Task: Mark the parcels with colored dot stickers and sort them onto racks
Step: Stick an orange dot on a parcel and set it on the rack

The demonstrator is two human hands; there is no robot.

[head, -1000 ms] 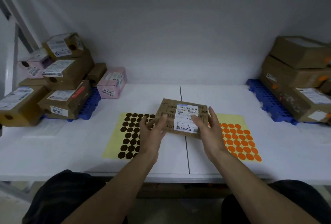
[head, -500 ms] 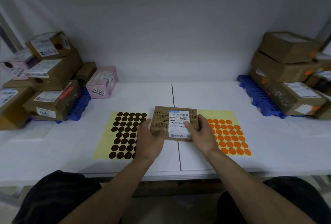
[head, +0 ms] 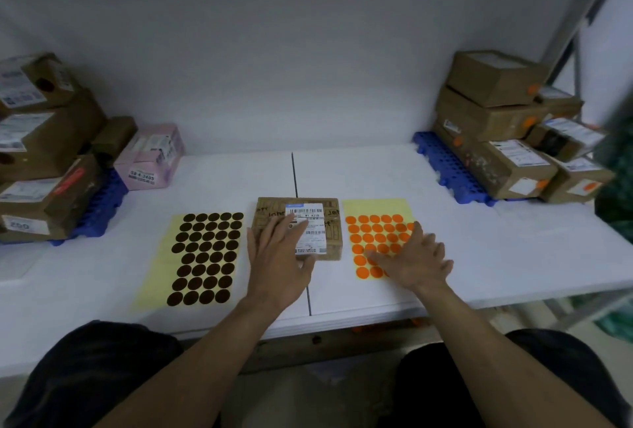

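Centre frame, the left hand [head: 279, 263] is lying flat on the parcel [head: 332, 232], fingers straight. Right of it, the right hand [head: 416, 261] is reaching over the orange sticker sheet [head: 373, 222], fingers splayed wide.

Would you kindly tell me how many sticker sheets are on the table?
2. The brown-dot sheet lies left of the central parcel; the orange-dot sheet lies right of it, partly under the right hand.

Dim, even overhead light, soft shadows, slight overall blur, and wide-angle bending at the edges.
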